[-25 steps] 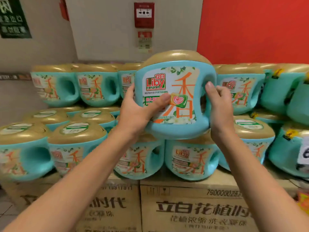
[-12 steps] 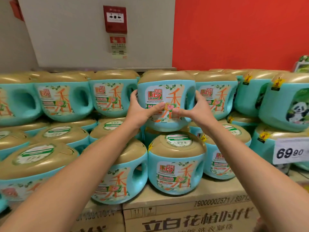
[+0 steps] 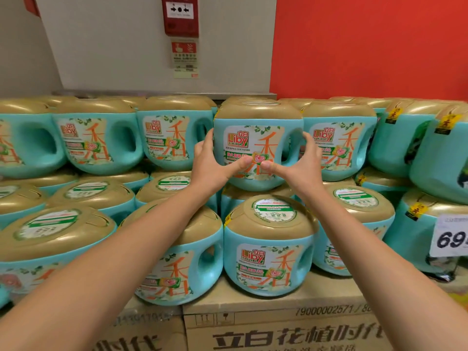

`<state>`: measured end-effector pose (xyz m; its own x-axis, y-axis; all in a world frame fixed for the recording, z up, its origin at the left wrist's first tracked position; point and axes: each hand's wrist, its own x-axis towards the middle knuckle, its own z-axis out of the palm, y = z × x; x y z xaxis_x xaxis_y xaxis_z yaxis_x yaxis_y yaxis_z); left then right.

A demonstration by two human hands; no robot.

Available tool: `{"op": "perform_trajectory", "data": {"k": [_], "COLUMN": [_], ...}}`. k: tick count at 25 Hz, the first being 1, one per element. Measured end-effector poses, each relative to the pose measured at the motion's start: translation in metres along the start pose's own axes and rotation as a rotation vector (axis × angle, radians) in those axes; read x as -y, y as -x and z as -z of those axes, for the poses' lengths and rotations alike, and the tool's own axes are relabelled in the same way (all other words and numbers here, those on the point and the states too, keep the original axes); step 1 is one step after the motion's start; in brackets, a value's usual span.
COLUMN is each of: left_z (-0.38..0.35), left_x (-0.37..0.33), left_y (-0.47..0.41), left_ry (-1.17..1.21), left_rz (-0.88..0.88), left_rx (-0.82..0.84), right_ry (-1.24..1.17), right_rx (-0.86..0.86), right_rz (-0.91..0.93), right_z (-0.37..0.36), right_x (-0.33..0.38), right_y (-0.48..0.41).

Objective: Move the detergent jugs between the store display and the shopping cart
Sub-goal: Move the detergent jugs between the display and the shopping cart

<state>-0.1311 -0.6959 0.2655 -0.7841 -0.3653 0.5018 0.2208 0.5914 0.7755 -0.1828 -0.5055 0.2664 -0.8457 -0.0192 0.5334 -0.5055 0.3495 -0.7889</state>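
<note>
A teal detergent jug point(image 3: 255, 138) with a gold lid and a Liby label sits in the top row of the store display, on the gold lids of the jugs below. My left hand point(image 3: 211, 164) grips its left side, thumb pressed on the label. My right hand point(image 3: 295, 162) grips its right side at the handle opening, thumb on the label too. Both arms reach far forward. Identical jugs point(image 3: 166, 138) flank it left and right point(image 3: 336, 145). No shopping cart is in view.
Lower rows of the same jugs point(image 3: 268, 247) stand stacked on brown cardboard cartons point(image 3: 278, 328) at the front. A white price tag point(image 3: 449, 236) hangs at the right. Behind the display are a grey wall with a red fire alarm box point(image 3: 180, 15) and a red wall point(image 3: 367, 46).
The jug went from raised near me to set down farther back in the top row. Both arms stretched forward with it, and my right hand shifted from the handle to the jug's side.
</note>
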Motion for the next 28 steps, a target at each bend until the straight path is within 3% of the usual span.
{"op": "perform_trajectory", "data": {"k": [11, 19, 23, 26, 28], "left_z": [-0.004, -0.006, -0.003, -0.01, -0.015], "left_x": [0.008, 0.002, -0.015, -0.034, -0.045], "left_y": [0.005, 0.008, 0.013, 0.038, 0.069], "left_ry": [0.12, -0.124, -0.23, -0.266, 0.015], "left_rz": [-0.056, -0.078, 0.022, 0.032, -0.019], "left_rx": [0.016, -0.017, 0.008, -0.188, -0.311], "right_ry": [-0.038, 0.003, 0.063, 0.061, 0.0], "right_rx": [-0.084, -0.042, 0.027, 0.048, -0.006], "right_rz": [-0.002, -0.021, -0.045, -0.043, -0.003], "right_z": [-0.001, 0.0, 0.011, 0.026, 0.045], "right_x": [-0.008, -0.005, 0.003, 0.013, 0.014], "right_y": [0.005, 0.008, 0.004, 0.015, 0.042]}}
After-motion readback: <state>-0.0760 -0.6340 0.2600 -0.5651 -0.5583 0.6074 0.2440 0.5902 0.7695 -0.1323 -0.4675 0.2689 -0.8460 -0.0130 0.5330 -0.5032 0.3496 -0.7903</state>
